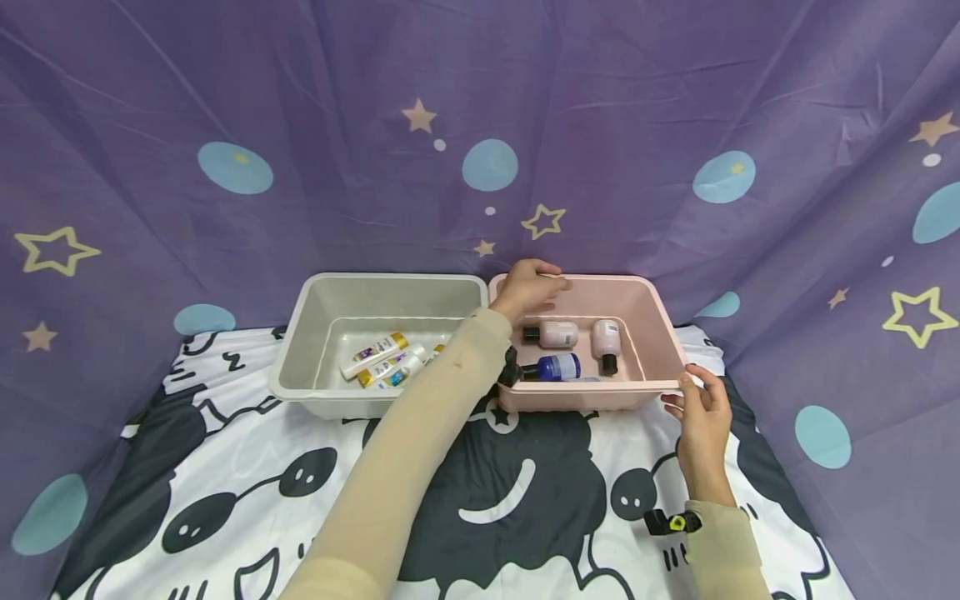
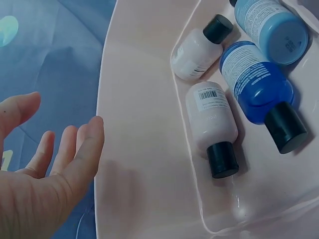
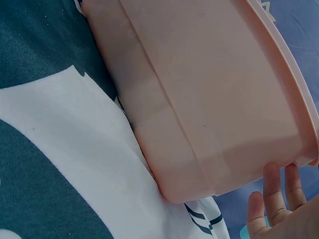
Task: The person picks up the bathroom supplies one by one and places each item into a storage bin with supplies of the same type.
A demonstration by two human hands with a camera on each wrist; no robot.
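Observation:
At the back left of the pink bin (image 1: 637, 292), my left hand (image 1: 528, 292) hovers beside the far rim with its fingers loosely extended and nothing in them. My right hand (image 1: 703, 417) holds the bin's front right corner, thumb and finger at the rim and other fingertips below it. Inside lie two pale pink bottles with black caps, one sideways (image 1: 557, 334) and one cap toward me (image 1: 606, 337). A dark blue bottle (image 2: 256, 82) and a light blue bottle (image 2: 271, 30) lie beside them. The right wrist view shows the bin's outer wall (image 3: 199, 99).
A light grey bin (image 1: 322, 333) stands directly left of the pink one, with several small tubes (image 1: 378, 358) inside. My left forearm crosses over its front right corner. Both bins sit on a black-and-white patterned cloth (image 1: 525, 467), against a purple curtain (image 1: 360, 192).

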